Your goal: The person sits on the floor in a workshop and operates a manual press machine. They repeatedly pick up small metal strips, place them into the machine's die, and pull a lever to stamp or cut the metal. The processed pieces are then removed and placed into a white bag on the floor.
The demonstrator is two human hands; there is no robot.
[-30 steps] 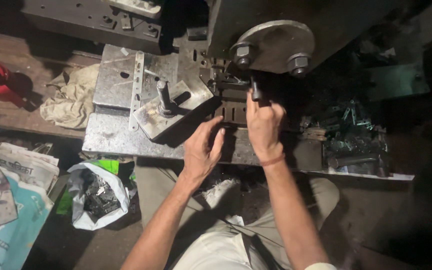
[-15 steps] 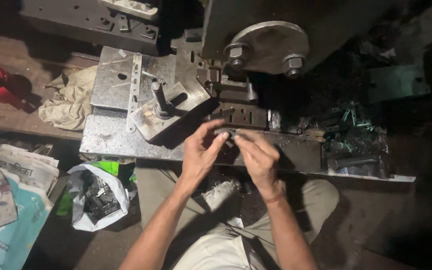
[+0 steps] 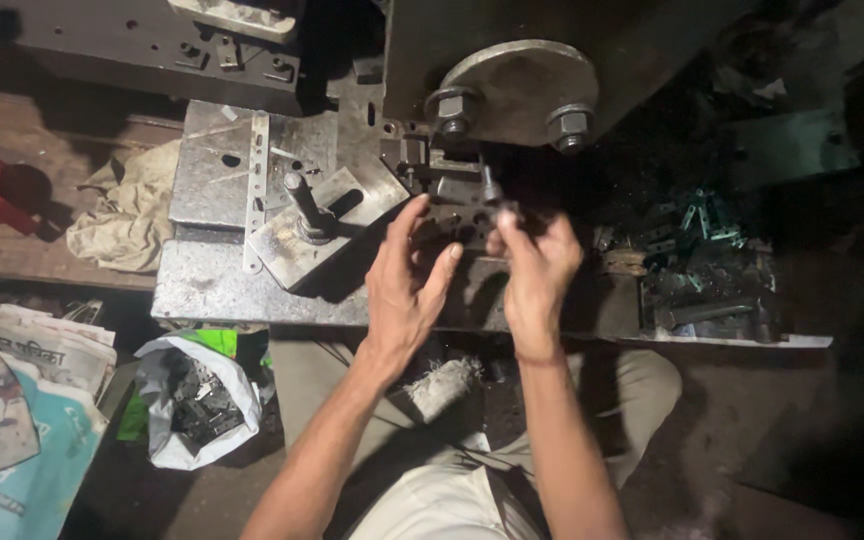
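I sit in front of a dark press machine (image 3: 517, 90) that has a round plate and two big bolts. My right hand (image 3: 537, 275) is raised to the die block (image 3: 452, 205) under the plate, thumb and forefinger pinched on a small dark metal piece (image 3: 501, 212). My left hand (image 3: 404, 285) hovers just left of it with fingers spread and nothing in it, its fingertips close to the die block. The piece itself is mostly hidden by my fingers.
A steel bed plate (image 3: 222, 285) carries a tilted plate with an upright peg (image 3: 302, 205) and a perforated strip (image 3: 256, 190). Several small metal parts (image 3: 702, 265) lie at the right. A white bag of parts (image 3: 197, 400), a rag (image 3: 127, 210) and newspapers (image 3: 22, 400) are at the left.
My right hand left the die, met my left hand at the bed's front edge, and has now risen back to the die with fingers pinched. My left hand has opened.
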